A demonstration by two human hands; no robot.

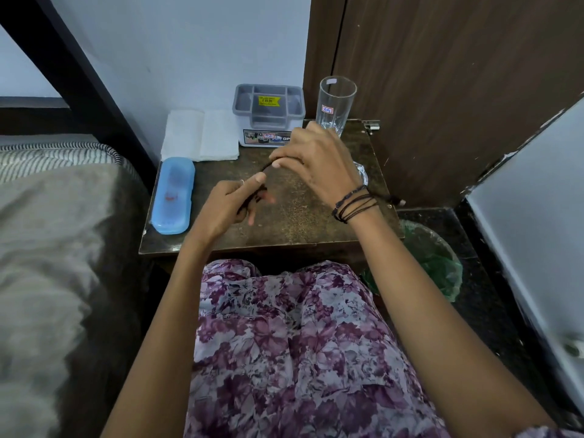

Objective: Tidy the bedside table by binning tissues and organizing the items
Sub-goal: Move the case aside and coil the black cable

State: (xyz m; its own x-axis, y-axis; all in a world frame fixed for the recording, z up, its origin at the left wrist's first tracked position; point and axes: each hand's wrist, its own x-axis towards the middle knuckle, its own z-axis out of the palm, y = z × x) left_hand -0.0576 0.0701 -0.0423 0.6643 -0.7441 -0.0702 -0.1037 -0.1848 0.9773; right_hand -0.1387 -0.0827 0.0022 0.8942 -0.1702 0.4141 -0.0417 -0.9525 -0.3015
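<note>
**Cable being wound over the table**

Black cable (264, 168) stretching between hands above the bedside table (300, 216). Left hand (226, 205) clenching coils; right hand (313, 159) pinching the strand. Risk: elbow knocking the glass (336, 102), or coils slipping loose.

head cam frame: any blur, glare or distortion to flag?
Head view: left hand fingertips motion-blurred over the table; bedding at left soft; wide-angle bend in the door edge at right; glass and blue case sharp; light flat and dim, no hard glare; dark cord hard to make out.
</note>
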